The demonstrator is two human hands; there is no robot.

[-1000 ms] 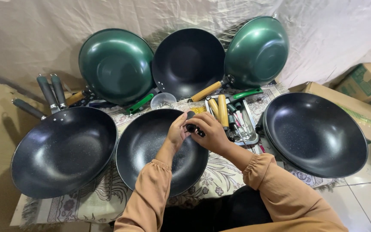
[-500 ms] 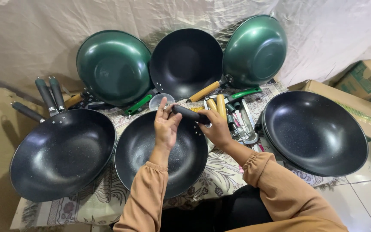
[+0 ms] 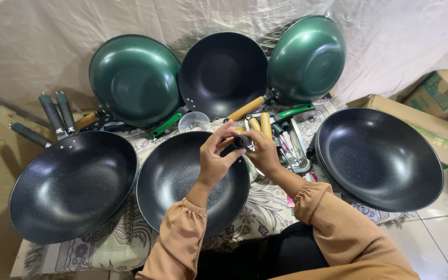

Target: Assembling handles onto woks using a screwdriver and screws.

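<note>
The left hand and right hand meet above the far rim of the middle black wok, both pinching a short dark handle between their fingertips, the left at its near end and the right wrapped round its far side. The handle is held in the air, clear of the wok below it. Just behind the hands stands a small clear cup, and to their right lies a heap of wooden and green handles and metal parts. A second black wok sits on the left and a third on the right, all on a patterned cloth over the counter. Two green woks and another black wok lean against the draped backdrop. Cardboard boxes stand at far right.
</note>
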